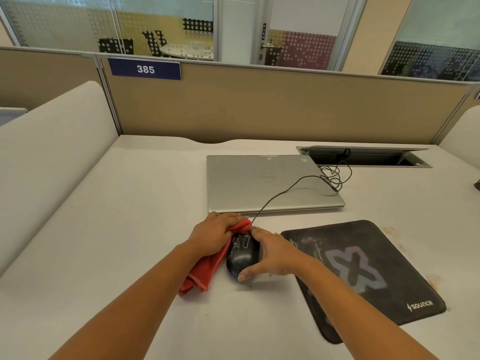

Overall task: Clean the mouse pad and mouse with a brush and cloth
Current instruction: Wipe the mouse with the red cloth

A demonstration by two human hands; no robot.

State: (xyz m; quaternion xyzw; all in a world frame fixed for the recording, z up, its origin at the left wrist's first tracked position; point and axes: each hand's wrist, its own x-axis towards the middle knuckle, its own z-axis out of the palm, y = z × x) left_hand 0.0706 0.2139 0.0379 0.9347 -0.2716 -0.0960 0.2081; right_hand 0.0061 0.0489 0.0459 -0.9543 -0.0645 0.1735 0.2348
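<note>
A black wired mouse (242,255), streaked with white dust, sits on the desk left of the mouse pad. My right hand (270,252) grips it from the right side, thumb at its near end. My left hand (214,236) holds a red cloth (205,271) against the mouse's left and far side; the cloth's loose end trails toward me on the desk. The black mouse pad (363,276) with a pale logo and white dust smears lies to the right. No brush is in view.
A shut silver laptop (265,183) lies just beyond my hands, with the mouse cable (298,181) running across it to an open cable hatch (363,157). A beige partition (259,105) closes the desk's far edge. Brownish crumbs (389,231) dot the desk right of the pad.
</note>
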